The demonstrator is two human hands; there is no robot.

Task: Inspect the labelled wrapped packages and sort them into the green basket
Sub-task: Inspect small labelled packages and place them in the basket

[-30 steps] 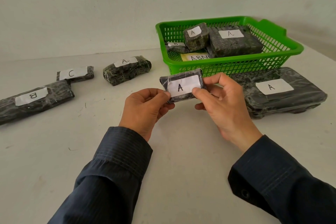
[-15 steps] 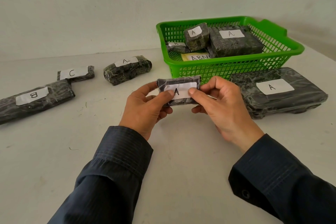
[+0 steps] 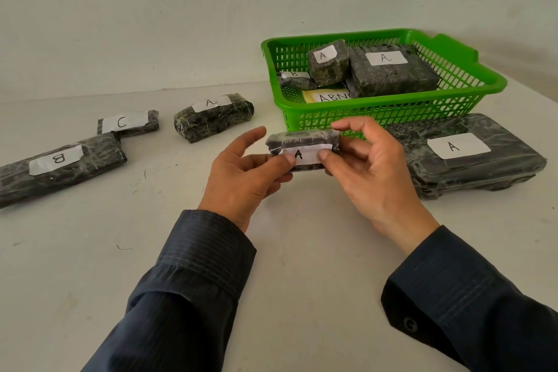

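Observation:
I hold a small dark wrapped package (image 3: 303,142) with a white label marked A, just above the table and in front of the green basket (image 3: 392,112). My left hand (image 3: 244,178) pinches its left end, thumb on the label. My right hand (image 3: 368,172) grips its right end, thumb on the label and fingers over the top. The basket holds two packages marked A (image 3: 327,65) (image 3: 392,72), a small one marked B (image 3: 294,80) and a yellow card reading ABNO (image 3: 329,96).
On the white table (image 3: 302,251) lie a long package marked B (image 3: 57,166) at far left, a small one marked C (image 3: 128,123), a bundle marked A (image 3: 213,116), and a big flat package marked A (image 3: 471,157) right of my hands. A wall stands behind.
The package has tilted away from me and sunk a little, so its top side shows and the label faces lower. My left fingers have spread apart.

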